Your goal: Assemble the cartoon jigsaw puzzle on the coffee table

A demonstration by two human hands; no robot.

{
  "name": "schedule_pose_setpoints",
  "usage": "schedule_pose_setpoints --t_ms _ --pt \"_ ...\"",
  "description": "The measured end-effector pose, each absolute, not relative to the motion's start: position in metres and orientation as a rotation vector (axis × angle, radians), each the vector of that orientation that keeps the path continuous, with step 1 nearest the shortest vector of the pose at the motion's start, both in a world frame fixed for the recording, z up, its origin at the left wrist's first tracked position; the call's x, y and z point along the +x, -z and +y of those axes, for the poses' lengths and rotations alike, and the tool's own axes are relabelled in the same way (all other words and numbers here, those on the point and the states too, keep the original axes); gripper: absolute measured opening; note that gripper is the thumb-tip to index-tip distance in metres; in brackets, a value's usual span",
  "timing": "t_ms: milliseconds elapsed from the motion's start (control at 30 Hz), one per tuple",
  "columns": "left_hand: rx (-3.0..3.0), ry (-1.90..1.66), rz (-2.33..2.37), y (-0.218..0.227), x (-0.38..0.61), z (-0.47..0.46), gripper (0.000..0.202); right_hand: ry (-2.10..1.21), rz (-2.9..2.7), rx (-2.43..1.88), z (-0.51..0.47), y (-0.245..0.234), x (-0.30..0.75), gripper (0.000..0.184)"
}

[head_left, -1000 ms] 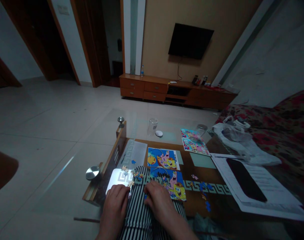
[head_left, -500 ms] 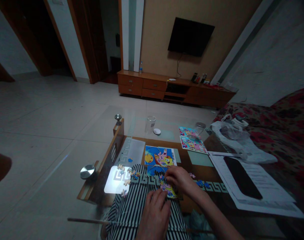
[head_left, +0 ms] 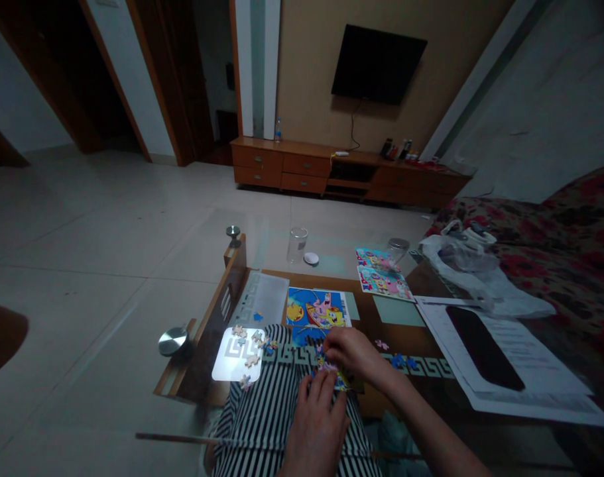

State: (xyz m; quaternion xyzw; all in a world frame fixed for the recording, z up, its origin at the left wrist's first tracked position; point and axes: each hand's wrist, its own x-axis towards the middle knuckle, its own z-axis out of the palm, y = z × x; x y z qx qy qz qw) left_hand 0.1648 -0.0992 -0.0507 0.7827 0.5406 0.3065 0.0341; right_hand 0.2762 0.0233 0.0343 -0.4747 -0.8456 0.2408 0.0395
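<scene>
A partly assembled cartoon jigsaw (head_left: 339, 379) lies on the glass table top near its front edge, mostly hidden under my hands. My left hand (head_left: 315, 424) lies flat over its near edge with fingers stretched out. My right hand (head_left: 354, 354) rests on the far part of the jigsaw, fingers curled down on the pieces; what it holds, if anything, is hidden. A finished picture card (head_left: 317, 308) lies just beyond. Loose pieces (head_left: 249, 344) sit to the left, and blue ones (head_left: 401, 362) to the right. My striped trouser leg (head_left: 266, 417) shows under the glass.
A drinking glass (head_left: 296, 244), a white lid (head_left: 310, 259), a second picture card (head_left: 381, 278) and a jar (head_left: 397, 250) stand farther back. Papers with a dark phone (head_left: 483, 347) lie on the right, next to plastic bags (head_left: 473, 271). Metal knobs (head_left: 172, 342) mark the left corners.
My left hand has shifted from the left side to the jigsaw's near edge. My right hand has moved forward onto the jigsaw's far part. The view has tilted slightly.
</scene>
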Motion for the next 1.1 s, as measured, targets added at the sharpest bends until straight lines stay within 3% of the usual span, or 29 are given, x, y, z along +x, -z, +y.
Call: schedule_pose_setpoints --t_ms 1100 --pt "2.430 -0.942 1.648 0.041 0.162 -0.100 0.023 -0.518 -2.557 -1.495 0.012 -0.040 0.289 0.024"
